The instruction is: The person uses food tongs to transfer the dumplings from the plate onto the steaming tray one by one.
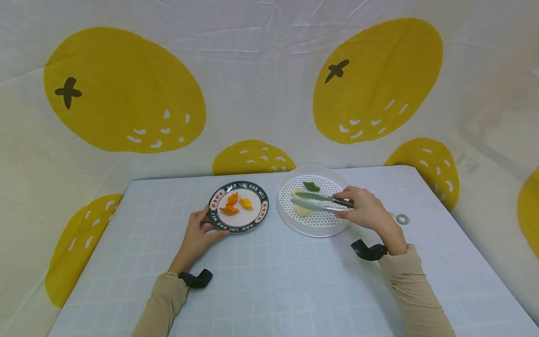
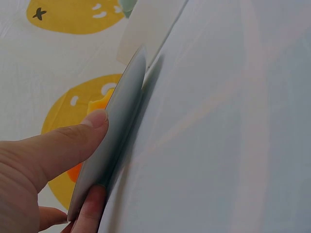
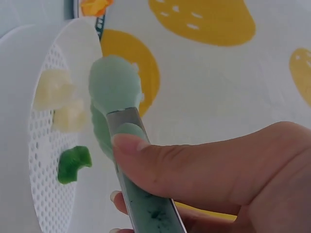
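Behind the tongs (image 1: 313,206), pale pieces (image 1: 302,212) lie partly hidden

The plate (image 1: 265,203) rim reads "HAO SHI HAO WEI" at one and seven o'clock; Chinese characters (image 1: 216,199) at ten and four are too small to read.

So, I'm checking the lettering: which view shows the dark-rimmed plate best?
The head view: the plate shows its face and lettered rim there, the left hand overlapping one edge. The left wrist view shows mostly its underside; the right wrist view, only a small part.
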A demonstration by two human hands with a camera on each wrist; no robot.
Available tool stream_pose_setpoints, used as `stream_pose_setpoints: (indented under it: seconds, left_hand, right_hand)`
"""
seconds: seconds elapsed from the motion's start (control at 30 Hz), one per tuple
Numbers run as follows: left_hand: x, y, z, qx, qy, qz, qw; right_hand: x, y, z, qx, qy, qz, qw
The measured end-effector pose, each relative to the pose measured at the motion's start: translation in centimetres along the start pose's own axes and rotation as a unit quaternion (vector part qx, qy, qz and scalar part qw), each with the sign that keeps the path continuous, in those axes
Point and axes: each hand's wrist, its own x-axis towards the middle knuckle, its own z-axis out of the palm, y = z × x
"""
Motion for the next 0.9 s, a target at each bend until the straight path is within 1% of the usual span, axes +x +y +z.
stream_pose_setpoints:
  seconds: [0.2, 0.7, 0.9]
  left_hand:
    - [0.1, -0.1, 0.0, 0.009, 0.003, 0.000, 1.0000]
    - [0.0, 0.1, 0.0, 0.008, 0.000, -0.008, 0.9999]
    - [0.0, 0.1, 0.0, -0.001, 0.000, -0.004, 1.0000]
  right_hand:
    - [0.4, -1.2, 0.9, -0.009, 0.025, -0.002, 1.000]
    - [2.2, -5.1, 3.1, 0.022, 0.085, -0.013, 0.996]
    - [2.8, -7.0, 4.0, 0.034, 0.087, -0.007, 0.996]
